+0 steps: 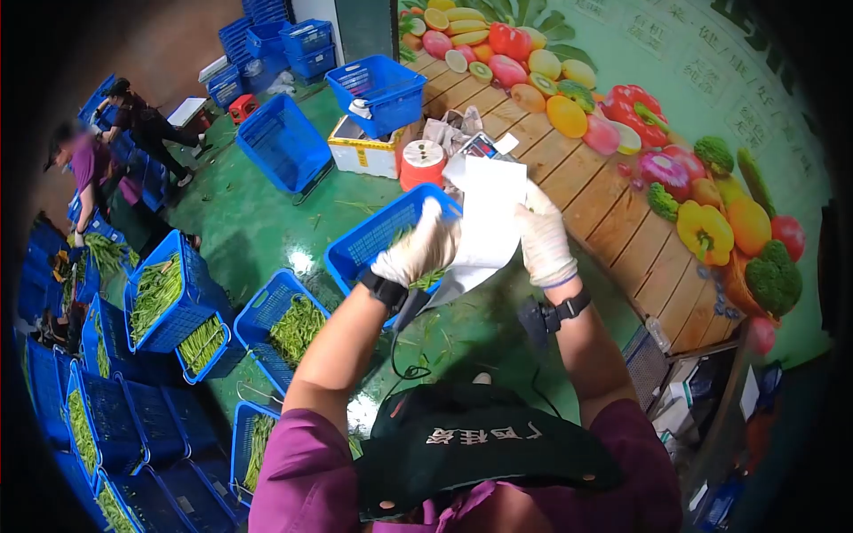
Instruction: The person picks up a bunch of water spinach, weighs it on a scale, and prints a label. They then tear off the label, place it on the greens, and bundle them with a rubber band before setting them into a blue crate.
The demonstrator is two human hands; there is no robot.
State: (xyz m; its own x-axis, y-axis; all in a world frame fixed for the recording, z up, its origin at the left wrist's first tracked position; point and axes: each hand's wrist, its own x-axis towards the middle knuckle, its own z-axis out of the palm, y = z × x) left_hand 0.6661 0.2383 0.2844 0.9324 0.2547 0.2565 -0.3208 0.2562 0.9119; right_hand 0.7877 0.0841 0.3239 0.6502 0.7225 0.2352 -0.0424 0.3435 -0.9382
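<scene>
My left hand (416,247), in a white knit glove, is closed at the left edge of a sheet of white paper (490,209), thumb raised; its fingertips are partly hidden. On the opposite side, my right hand (544,238), gloved too, grips the paper's right edge between thumb and fingers. The sheet hangs between both hands, its lower part bent. Beneath my left hand stands a blue crate (360,253) with some green stalk vegetables in it. Close behind the paper are a red stool with a pale top (423,160) and a small device with a screen (480,147).
Blue crates of green stalks (298,329) stand at left, some stacked (160,293). An empty blue crate (283,142) lies beyond, near a white foam box (364,155). Two people (133,124) bend over crates at far left. A vegetable-printed wall (657,115) runs along the right.
</scene>
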